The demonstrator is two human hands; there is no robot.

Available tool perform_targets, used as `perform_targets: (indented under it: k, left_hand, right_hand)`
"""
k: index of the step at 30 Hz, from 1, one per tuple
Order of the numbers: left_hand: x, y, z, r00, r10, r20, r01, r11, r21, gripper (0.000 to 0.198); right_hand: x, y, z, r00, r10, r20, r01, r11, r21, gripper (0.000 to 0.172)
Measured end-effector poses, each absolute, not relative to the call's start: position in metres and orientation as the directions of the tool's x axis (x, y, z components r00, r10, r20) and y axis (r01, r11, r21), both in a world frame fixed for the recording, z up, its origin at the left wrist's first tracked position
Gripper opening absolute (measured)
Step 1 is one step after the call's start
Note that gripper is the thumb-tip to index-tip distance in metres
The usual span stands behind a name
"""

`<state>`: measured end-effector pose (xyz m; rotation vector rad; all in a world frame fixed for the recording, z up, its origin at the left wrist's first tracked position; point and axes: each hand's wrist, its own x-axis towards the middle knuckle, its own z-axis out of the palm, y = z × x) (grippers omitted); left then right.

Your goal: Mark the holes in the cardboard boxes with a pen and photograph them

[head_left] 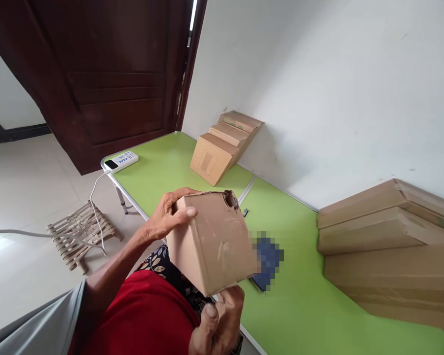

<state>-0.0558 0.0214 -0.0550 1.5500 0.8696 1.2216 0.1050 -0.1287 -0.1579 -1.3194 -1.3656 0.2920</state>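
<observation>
A brown cardboard box [222, 241] is held tilted above the near edge of the green table, with a torn hole at its upper right corner. My left hand [170, 212] grips its upper left corner, thumb on the front face and fingers behind the top edge. Below, my right hand [224, 315] is curled against the box's bottom edge, its thumb toward me; part of its fingers is hidden. Behind the box, a dark blue flat item [268, 261], partly pixelated, lies on the table. A small dark object [246, 212] lies beside the box's torn corner.
Several cardboard boxes [222, 148] lean in a stepped stack by the wall. Larger boxes [388, 251] are piled at the right of the green table [299, 305]. A white device [122, 161] with a cable sits at the far left corner. A woven stool [83, 234] stands on the floor.
</observation>
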Motion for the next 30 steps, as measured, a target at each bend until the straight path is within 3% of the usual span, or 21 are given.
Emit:
perform_targets:
  k: [4,7,9,12,15,18,22,26,30]
  left_hand:
    - [-0.066,0.024,-0.053,0.309,0.904,0.296,-0.065,-0.29,0.955,0.052]
    - [-0.071,0.014,-0.05,0.327,0.877,0.353,-0.053,-0.356,0.933,0.047]
    - [-0.07,0.004,-0.045,0.363,0.848,0.385,-0.055,-0.393,0.918,0.043]
    - [-0.065,-0.013,-0.033,0.389,0.847,0.361,-0.017,-0.385,0.923,0.038]
    - [-0.055,-0.03,-0.017,0.257,0.921,0.294,0.136,-0.336,0.932,0.037]
    - [-0.043,-0.041,-0.003,0.124,0.941,0.314,0.342,-0.337,0.877,0.034]
    - [-0.034,-0.045,0.005,0.109,0.924,0.367,0.566,-0.361,0.741,0.02]
    - [-0.032,-0.05,0.006,0.15,0.874,0.461,0.689,-0.427,0.586,0.017]
    - [-0.031,-0.055,0.006,0.159,0.848,0.505,0.758,-0.433,0.488,0.024]
  right_hand:
    - [0.123,-0.125,-0.128,0.505,0.663,0.553,0.474,0.322,-0.82,0.045]
    - [0.137,-0.111,-0.089,0.653,0.537,0.534,0.471,0.264,-0.842,0.032]
    - [0.143,-0.099,-0.067,0.615,0.663,0.428,0.397,0.209,-0.894,0.038]
    - [0.144,-0.086,-0.051,0.402,0.895,0.192,0.262,0.089,-0.961,0.052]
    - [0.135,-0.082,-0.05,0.319,0.942,0.104,0.222,0.032,-0.974,0.052]
    - [0.125,-0.088,-0.049,0.342,0.927,0.154,0.3,0.047,-0.953,0.049]
    - [0.117,-0.097,-0.039,0.417,0.889,0.188,0.367,0.025,-0.93,0.043]
    - [0.114,-0.099,-0.029,0.438,0.881,0.179,0.375,0.002,-0.927,0.04]
    - [0.114,-0.098,-0.032,0.38,0.877,0.294,0.468,0.092,-0.879,0.033]
